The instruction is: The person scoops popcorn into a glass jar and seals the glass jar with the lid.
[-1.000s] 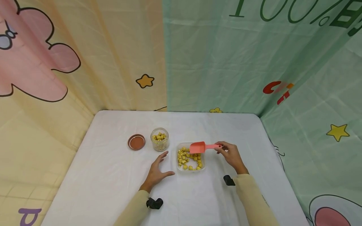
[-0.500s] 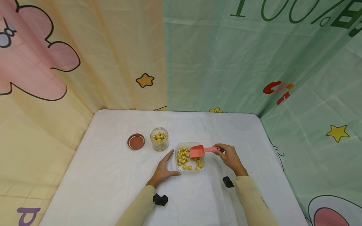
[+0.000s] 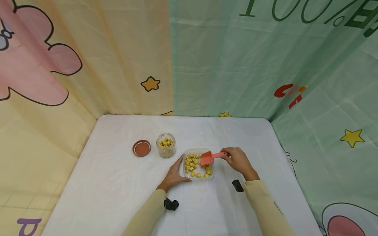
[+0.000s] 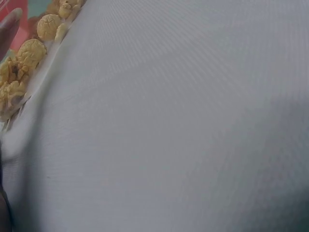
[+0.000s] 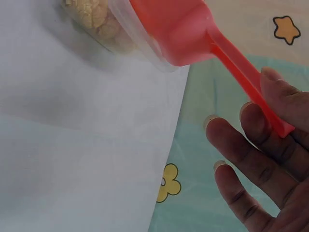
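A clear plastic container (image 3: 198,178) holds yellow popcorn (image 3: 191,163), with a bare patch of its bottom showing. At its left side my left hand (image 3: 173,177) rests with fingers and thumb fairly straight, the thumb along the near left corner. My right hand (image 3: 238,160) pinches the handle end of a coral-red scoop (image 3: 206,158) between thumb and fingers, while the other fingertips stay free in the right wrist view. The scoop's blade tilts down over the container's right part, above the popcorn. In the left wrist view, only a bit of the left thumb (image 4: 8,30) shows beside the popcorn.
Behind the container to the left stands a lidless glass jar (image 3: 166,151) partly filled with popcorn. A brown round lid (image 3: 141,148) lies left of the jar. The white-covered table (image 3: 118,190) is bounded by printed curtains (image 3: 224,65) at the back and sides.
My left hand has moved right and slightly forward, up to the container's side. The scoop dipped and its blade now tilts lower into the container's right part. Jar and lid have stayed put.
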### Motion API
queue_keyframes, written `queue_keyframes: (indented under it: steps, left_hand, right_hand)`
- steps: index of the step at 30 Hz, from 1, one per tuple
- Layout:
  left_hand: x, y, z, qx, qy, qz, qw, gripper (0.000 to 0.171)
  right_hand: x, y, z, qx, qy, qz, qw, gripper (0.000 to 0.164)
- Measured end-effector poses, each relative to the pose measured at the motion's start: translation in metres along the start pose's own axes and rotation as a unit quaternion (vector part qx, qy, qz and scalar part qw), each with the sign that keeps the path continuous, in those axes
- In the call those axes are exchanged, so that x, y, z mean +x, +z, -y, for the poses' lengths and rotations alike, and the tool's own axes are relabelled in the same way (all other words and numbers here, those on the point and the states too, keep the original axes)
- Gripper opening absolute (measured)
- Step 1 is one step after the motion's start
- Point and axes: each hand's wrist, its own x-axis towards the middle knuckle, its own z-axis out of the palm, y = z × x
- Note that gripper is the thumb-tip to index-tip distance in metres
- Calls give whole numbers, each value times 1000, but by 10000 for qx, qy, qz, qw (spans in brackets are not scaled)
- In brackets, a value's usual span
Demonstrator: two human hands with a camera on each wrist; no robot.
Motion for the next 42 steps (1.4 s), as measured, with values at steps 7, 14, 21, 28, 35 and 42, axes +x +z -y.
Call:
queue_keyframes:
  steps: [7,14,21,28,35,42]
  left_hand:
    - [1,1,-2,-26,-18,96,9999,120]
    - [2,-1,-2,-17,-62,146,9999,121]
    - [4,-1,-1,-59,-159,170,9997,121]
    - [3,0,-1,-93,-134,195,9997,120]
    - [3,1,1,-116,-58,170,9998,120]
    - [4,1,3,-120,-20,148,9998,120]
  right_hand:
    - [5,-5,9,-243,212,251,9992,10]
    - [9,-8,14,-344,196,363,9986,11]
    - [13,-12,20,-499,198,516,9972,12]
    - [14,-2,18,-407,350,625,9966,13]
    - [10,11,9,-252,628,375,9970,16]
    - [5,24,-2,60,691,93,9975,20]
